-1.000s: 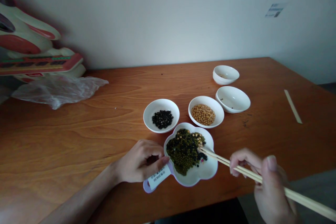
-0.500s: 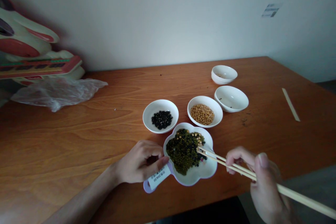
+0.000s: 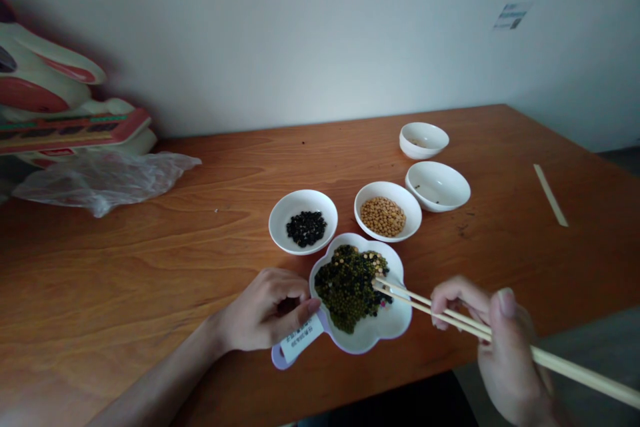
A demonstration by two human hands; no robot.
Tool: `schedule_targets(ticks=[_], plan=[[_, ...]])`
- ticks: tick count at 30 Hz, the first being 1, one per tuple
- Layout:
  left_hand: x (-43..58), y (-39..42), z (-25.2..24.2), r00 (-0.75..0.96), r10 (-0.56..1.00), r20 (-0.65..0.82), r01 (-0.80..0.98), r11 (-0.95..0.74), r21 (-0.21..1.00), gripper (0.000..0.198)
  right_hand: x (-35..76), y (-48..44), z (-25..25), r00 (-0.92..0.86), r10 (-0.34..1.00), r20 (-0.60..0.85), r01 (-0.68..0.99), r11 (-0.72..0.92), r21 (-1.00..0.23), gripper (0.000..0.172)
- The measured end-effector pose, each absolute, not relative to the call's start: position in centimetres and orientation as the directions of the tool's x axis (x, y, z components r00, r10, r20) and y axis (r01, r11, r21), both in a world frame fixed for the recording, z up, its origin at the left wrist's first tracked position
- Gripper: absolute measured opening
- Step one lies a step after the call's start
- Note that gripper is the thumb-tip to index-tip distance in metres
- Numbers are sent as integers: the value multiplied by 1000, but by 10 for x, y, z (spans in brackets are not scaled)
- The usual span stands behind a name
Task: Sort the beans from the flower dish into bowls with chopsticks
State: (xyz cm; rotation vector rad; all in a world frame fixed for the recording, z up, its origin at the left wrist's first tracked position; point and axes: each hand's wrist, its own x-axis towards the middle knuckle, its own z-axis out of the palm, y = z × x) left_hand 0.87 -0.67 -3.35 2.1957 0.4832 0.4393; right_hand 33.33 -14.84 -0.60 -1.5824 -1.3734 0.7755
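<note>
My left hand grips a white flower-shaped dish by its rim and purple-edged handle, and a printed paper label lies on the handle. The dish holds a heap of mixed green, black and yellow beans. My right hand holds a pair of wooden chopsticks, with their tips over the right side of the heap. Black beans sit in a white bowl and yellow soybeans in another white bowl, both just beyond the dish.
Two more white bowls with a few specks stand further back on the wooden table. A thin wooden strip lies at the right. A plastic bag and a large red-and-white object sit at the left.
The whole view has drifted slightly, so the table and bowls sit a little further left. My hands keep their hold, and the chopstick tips stay over the beans.
</note>
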Motion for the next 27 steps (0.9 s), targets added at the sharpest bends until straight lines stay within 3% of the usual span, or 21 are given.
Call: schedule_targets(ticks=[27], plan=[[7,-7,-35,863,490,123,197,-551,811,35,326,-149,5,173,981,87,448,1,-894,75]])
